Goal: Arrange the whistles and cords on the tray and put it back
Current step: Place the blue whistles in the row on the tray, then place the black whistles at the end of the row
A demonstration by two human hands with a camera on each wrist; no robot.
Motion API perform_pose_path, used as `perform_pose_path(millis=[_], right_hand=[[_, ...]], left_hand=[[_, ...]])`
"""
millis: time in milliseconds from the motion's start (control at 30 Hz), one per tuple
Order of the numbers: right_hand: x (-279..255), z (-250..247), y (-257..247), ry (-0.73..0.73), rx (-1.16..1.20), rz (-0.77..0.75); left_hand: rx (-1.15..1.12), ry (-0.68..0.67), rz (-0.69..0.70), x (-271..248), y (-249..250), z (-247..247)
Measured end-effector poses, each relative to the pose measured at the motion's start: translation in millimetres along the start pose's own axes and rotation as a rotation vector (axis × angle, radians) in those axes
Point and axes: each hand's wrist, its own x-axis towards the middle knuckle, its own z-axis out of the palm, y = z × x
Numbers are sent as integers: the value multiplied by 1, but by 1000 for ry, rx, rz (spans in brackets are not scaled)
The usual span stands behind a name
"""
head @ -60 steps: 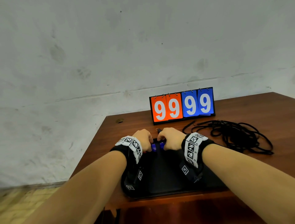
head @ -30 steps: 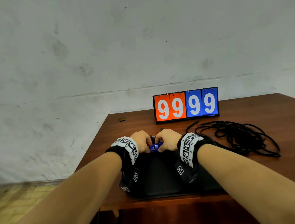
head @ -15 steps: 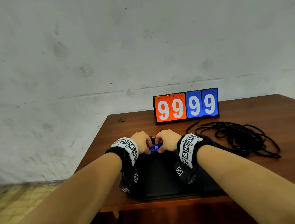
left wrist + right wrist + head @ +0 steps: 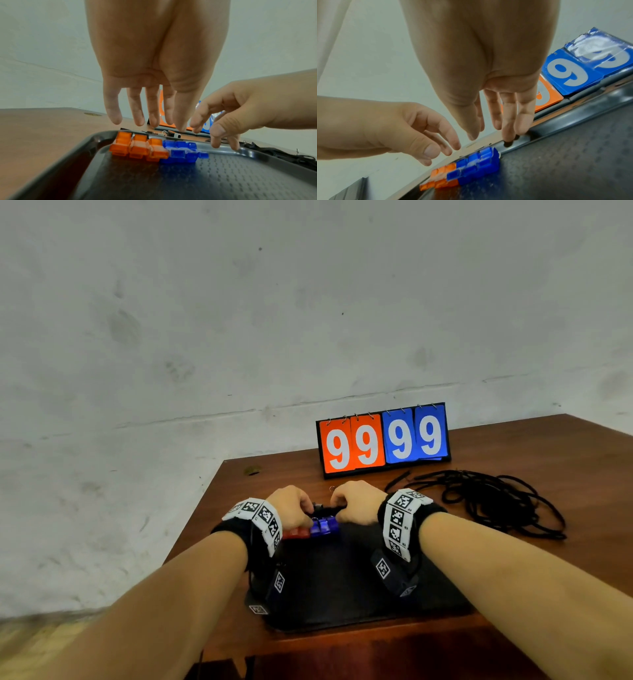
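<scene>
Lining whistles along tray's far rim

Orange whistles (image 4: 137,147) & blue whistles (image 4: 181,151) packed touching in one row at far-left corner of tray (image 4: 223,180), prob. to leave room for cords (image 4: 493,501), heaped on table, right. Left hand (image 4: 154,67) & right hand (image 4: 479,60) hovering above row, fingers loose, gripping nothing.

Wall (image 4: 274,320): pale grey-white plaster, stained and scuffed; horizontal crack line low across face. Table (image 4: 548,460): dark reddish-brown wood, glossy top, back edge against wall, left corner visible. Flip scoreboard (image 4: 383,440): upright at table rear near wall; two orange cards, two blue cards, each reading 9. Floor (image 4: 30,642): yellowish, blurred, lower left. Lighting: even, diffuse, soft shadows.
</scene>
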Motion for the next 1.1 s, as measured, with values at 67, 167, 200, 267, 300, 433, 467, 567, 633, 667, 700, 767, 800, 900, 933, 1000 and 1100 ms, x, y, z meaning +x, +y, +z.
perform_pose_path(millis=[67,167,200,267,300,433,467,567,633,667,700,767,800,900,933,1000,1100], right_hand=[[-6,-8,2,15,34,20],[-12,-18,6,45,170,66],[-13,-20,7,52,203,79],[-14,-23,10,64,238,93],[-14,-24,12,71,242,94],[-8,-23,20,79,227,83],[-6,-22,22,72,222,83],[5,-20,30,57,191,88],[12,-18,33,36,168,86],[17,-17,35,19,155,84],[21,-16,36,6,143,83],[30,-14,39,-20,114,82],[34,-13,39,-38,97,80],[45,-9,39,-111,23,65],[47,-7,39,-120,2,60],[51,-3,39,-121,-17,55],[54,2,39,-120,-32,54]], left_hand=[[10,34,-7,-4,5,-4],[-8,64,-30,-7,13,-10],[-10,68,-34,-7,15,-11],[-11,81,-42,-6,18,-13],[-7,91,-45,-5,19,-13],[12,90,-75,7,21,-11],[18,78,-83,10,21,-10],[45,47,-107,27,19,-5],[67,8,-117,36,18,-3],[76,-13,-115,42,16,-1],[85,-31,-109,46,15,0],[106,-58,-86,55,11,4],[118,-75,-72,57,10,5],[159,-127,-36,64,6,8],[165,-141,-27,65,6,8],[168,-160,-6,68,4,9],[194,-176,25,72,5,13]])
